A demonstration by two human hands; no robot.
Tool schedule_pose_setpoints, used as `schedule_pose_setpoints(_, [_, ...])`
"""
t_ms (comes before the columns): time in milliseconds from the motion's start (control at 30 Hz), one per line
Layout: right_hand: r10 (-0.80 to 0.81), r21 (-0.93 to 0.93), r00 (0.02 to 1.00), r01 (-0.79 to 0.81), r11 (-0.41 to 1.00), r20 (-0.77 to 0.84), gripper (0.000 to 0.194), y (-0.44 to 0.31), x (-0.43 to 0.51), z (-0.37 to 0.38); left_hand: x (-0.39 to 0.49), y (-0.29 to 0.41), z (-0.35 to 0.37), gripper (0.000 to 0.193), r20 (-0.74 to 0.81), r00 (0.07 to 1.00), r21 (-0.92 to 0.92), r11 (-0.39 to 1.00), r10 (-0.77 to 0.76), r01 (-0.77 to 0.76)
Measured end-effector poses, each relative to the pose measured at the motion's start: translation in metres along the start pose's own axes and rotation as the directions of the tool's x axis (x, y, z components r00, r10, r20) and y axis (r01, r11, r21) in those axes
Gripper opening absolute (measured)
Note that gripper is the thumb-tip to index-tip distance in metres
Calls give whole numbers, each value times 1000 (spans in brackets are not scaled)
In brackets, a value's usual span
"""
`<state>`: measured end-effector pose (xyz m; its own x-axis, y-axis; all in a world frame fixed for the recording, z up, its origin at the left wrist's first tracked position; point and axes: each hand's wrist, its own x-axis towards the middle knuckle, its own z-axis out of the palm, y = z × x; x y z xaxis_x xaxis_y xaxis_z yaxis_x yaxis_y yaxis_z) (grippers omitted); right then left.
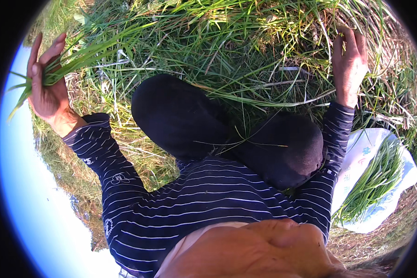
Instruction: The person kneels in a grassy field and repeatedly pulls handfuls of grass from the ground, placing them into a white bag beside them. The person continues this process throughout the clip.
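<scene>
My left hand is raised at the left, holding a small bunch of long green leaf blades between thumb and fingers. The blades point toward the middle of the view, and their short ends stick out behind the hand. At the upper right, my right hand reaches into the standing grass, fingers bent and pointing away from me. Its fingertips are partly lost among the stems, so whether they grip any is unclear. Beside my right forearm, a white plastic bag lies spread with a pile of similar green blades on it.
My bent knees in dark trousers are in front of me, with loose grass stems lying across them. Tangled green and dry grass covers the ground ahead. Pale scraps are caught in it.
</scene>
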<state>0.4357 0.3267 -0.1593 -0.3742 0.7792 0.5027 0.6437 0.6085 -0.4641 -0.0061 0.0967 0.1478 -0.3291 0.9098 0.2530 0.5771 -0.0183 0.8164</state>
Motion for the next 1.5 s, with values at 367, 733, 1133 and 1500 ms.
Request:
schedule_pose_setpoints(367, [92, -76, 995, -94, 993, -27, 16, 43, 30, -4, -51, -35, 66, 36, -149, 971, -177, 971, -186, 159])
schedule_pose_setpoints(733, [589, 496, 678, -730, 470, 440, 34, 20, -132, -67, -31, -9, 143, 35, 113, 991, -83, 993, -77, 87])
schedule_pose_setpoints(1133, [502, 261, 666, -710, 654, 551, 30, 8, -122, -121, 13, 22, 205, 40, 416, 880, -210, 966, 230, -153])
schedule_pose_setpoints(1500, [247, 470, 674, -688, 553, 696, 26, -27, -85, -201, 16, 93, 264, 37, 525, 848, -33, 997, 73, -66])
